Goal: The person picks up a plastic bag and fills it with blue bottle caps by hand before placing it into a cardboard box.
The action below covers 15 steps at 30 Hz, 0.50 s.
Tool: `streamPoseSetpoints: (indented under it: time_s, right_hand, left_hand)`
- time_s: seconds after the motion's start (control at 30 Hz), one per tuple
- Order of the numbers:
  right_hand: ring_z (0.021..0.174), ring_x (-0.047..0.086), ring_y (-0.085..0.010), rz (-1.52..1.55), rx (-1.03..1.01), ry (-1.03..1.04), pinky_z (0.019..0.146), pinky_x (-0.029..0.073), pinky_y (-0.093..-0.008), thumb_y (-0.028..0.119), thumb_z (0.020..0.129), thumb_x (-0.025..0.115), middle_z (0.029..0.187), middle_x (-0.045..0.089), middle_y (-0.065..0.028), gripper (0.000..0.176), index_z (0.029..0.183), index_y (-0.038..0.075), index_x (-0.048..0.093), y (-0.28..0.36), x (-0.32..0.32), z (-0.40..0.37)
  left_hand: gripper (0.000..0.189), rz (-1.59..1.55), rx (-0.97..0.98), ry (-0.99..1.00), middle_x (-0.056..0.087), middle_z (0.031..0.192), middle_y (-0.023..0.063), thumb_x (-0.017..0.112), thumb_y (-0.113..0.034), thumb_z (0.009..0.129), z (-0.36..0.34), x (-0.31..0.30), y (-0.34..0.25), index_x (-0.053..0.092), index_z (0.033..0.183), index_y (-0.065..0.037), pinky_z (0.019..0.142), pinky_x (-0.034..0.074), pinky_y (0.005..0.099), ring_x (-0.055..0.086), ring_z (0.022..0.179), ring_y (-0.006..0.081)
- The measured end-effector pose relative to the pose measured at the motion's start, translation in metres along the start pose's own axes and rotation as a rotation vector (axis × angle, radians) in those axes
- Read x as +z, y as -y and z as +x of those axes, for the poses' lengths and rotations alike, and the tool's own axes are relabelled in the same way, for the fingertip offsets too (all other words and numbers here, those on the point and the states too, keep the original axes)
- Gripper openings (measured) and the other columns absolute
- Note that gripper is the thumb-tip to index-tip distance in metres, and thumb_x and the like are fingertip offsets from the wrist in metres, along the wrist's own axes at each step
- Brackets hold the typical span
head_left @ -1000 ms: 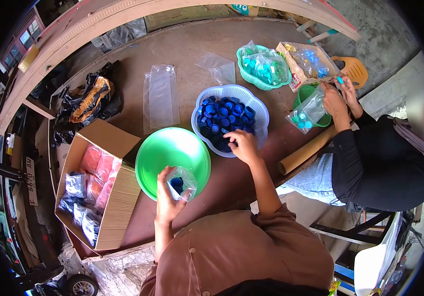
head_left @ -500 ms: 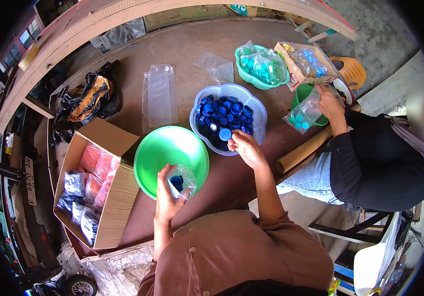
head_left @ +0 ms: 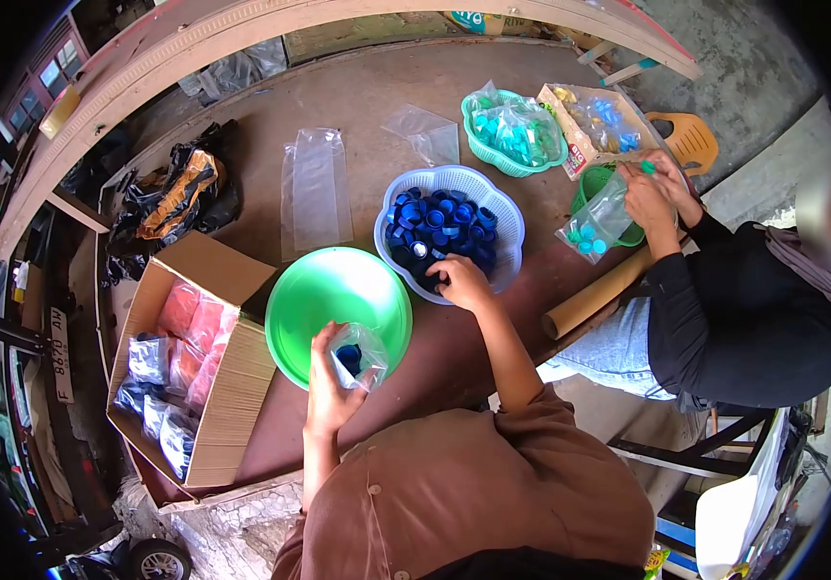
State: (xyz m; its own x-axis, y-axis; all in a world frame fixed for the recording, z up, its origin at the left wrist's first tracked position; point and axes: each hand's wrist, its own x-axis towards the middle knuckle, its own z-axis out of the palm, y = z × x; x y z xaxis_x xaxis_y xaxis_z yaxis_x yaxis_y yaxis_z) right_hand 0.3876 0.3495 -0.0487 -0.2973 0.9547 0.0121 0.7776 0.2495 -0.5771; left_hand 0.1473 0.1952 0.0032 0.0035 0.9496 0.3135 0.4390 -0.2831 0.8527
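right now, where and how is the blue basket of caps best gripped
Probably by the rim of the blue basket, at left and right, from above: its edge flares wide around the loose blue caps, so keep it level. The green basin crowds the near-left edge; grip farther back there.

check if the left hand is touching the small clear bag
Touching: the head view shows the left hand with its fingers against the small clear bag.
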Motion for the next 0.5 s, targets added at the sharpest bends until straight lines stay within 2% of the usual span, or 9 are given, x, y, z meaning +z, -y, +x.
streamPoseSetpoints:
  time_s: [0.17,0.23,0.27,0.33,0.37,0.4,0.47,0.5]
  right_hand:
    - [0.075,0.059,-0.0273,-0.050,-0.102,0.042,0.069,0.048,-0.0364,0.006,0.063,0.066,0.076,0.059,-0.0088,0.011,0.073,0.009,0.065,-0.014,0.004,0.007]
    - [0.074,0.060,-0.0234,0.084,-0.330,-0.160,0.066,0.048,-0.0332,0.009,0.070,0.066,0.081,0.060,-0.0084,0.010,0.079,0.006,0.062,-0.026,0.005,0.007]
    - [0.074,0.060,-0.0234,0.083,-0.333,-0.158,0.066,0.048,-0.0332,0.009,0.070,0.066,0.081,0.060,-0.0084,0.010,0.079,0.006,0.062,-0.026,0.004,0.005]
    - [0.076,0.060,-0.0179,0.654,0.197,0.032,0.067,0.046,-0.0290,0.012,0.078,0.063,0.088,0.060,-0.0069,0.013,0.087,0.003,0.059,-0.026,0.001,-0.001]
    - [0.078,0.060,-0.0137,0.749,0.229,0.065,0.065,0.045,-0.0256,0.019,0.085,0.058,0.094,0.061,-0.0047,0.018,0.096,0.005,0.054,-0.019,-0.009,-0.006]
    - [0.078,0.060,-0.0137,0.748,0.230,0.062,0.065,0.045,-0.0256,0.019,0.085,0.058,0.094,0.061,-0.0047,0.018,0.096,0.005,0.054,-0.017,-0.013,-0.008]
    - [0.079,0.060,-0.0133,1.134,0.372,0.043,0.065,0.043,-0.0235,0.024,0.087,0.054,0.094,0.061,-0.0044,0.021,0.099,0.007,0.051,-0.014,-0.019,-0.014]
    - [0.081,0.059,-0.0129,1.219,0.329,0.080,0.065,0.042,-0.0231,0.026,0.089,0.050,0.097,0.061,-0.0044,0.021,0.101,0.009,0.049,-0.010,-0.025,-0.018]
  left_hand:
    - [0.079,0.008,-0.010,-0.035,0.046,0.114,0.0205,0.072,-0.003,0.059,0.002,0.001,0.001,0.028,0.125,0.001,0.092,0.038,0.0398,0.048,0.106,0.0334]
    - [0.079,-0.007,-0.018,-0.042,0.046,0.114,0.0203,0.072,-0.003,0.059,0.002,0.000,0.000,0.028,0.125,0.000,0.091,0.038,0.0397,0.048,0.106,0.0333]
    - [0.079,-0.002,-0.013,-0.039,0.046,0.114,0.0202,0.072,-0.003,0.059,0.002,0.000,0.000,0.028,0.125,0.000,0.091,0.038,0.0397,0.048,0.106,0.0334]
    - [0.079,0.002,-0.007,-0.034,0.046,0.114,0.0201,0.072,-0.003,0.060,0.002,0.000,0.001,0.028,0.126,-0.001,0.092,0.038,0.0397,0.048,0.106,0.0334]
    - [0.081,0.005,-0.013,-0.017,0.046,0.115,0.0202,0.072,-0.003,0.060,0.001,0.001,0.003,0.026,0.127,0.000,0.092,0.038,0.0397,0.047,0.107,0.0322]
    - [0.083,0.008,-0.019,0.001,0.046,0.116,0.0204,0.071,-0.004,0.061,0.001,0.002,0.004,0.024,0.128,0.001,0.092,0.037,0.0397,0.047,0.108,0.0310]
    - [0.083,0.014,-0.016,0.011,0.046,0.116,0.0203,0.071,-0.004,0.061,0.001,0.002,0.003,0.024,0.128,0.001,0.092,0.037,0.0397,0.047,0.108,0.0309]
    - [0.083,0.021,-0.014,0.018,0.046,0.116,0.0203,0.071,-0.003,0.061,0.002,0.002,0.002,0.024,0.128,0.001,0.093,0.037,0.0397,0.047,0.108,0.0308]
